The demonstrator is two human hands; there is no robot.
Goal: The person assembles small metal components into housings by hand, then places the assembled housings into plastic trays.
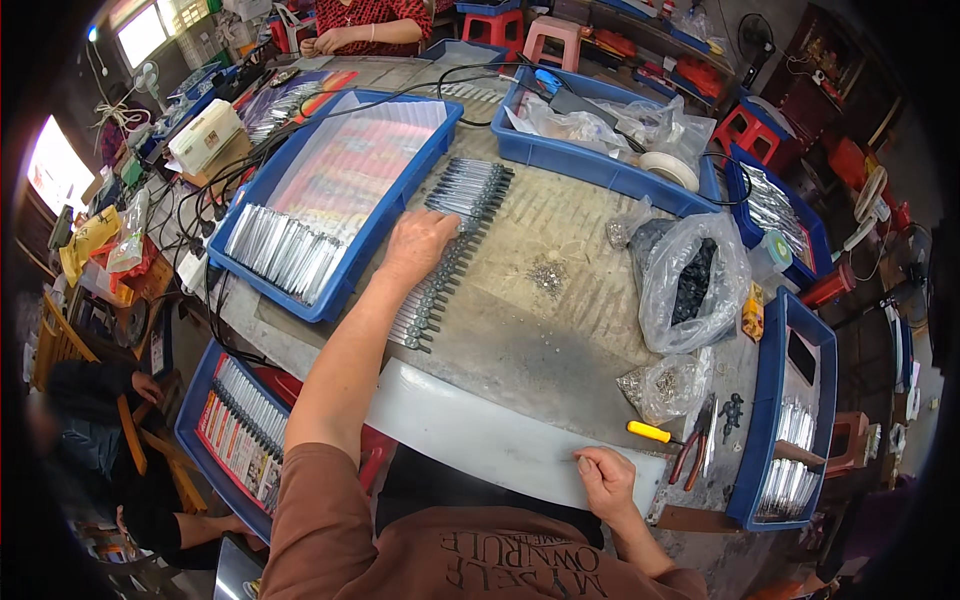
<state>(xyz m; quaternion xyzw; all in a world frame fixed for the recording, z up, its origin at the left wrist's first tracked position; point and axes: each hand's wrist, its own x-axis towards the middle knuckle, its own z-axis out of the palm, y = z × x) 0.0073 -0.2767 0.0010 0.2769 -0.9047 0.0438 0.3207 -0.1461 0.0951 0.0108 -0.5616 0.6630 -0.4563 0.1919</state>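
Observation:
A long row of slim silvery metal rods with dark grey ends lies side by side on the worn table. My left hand is on this row, its fingers curled among the rods; whatever they grip is hidden by the hand. Over the pale board at the table's near edge is my right hand, closed with thumb and finger pinched together. Anything in that pinch is too small to make out. Right of that hand lie a yellow-handled screwdriver and red-handled pliers.
Blue trays of rods stand left, lower left and right. Another blue tray holds plastic bags. A clear bag of dark parts, a bag of small metal pieces and black cables are nearby. A person sits opposite.

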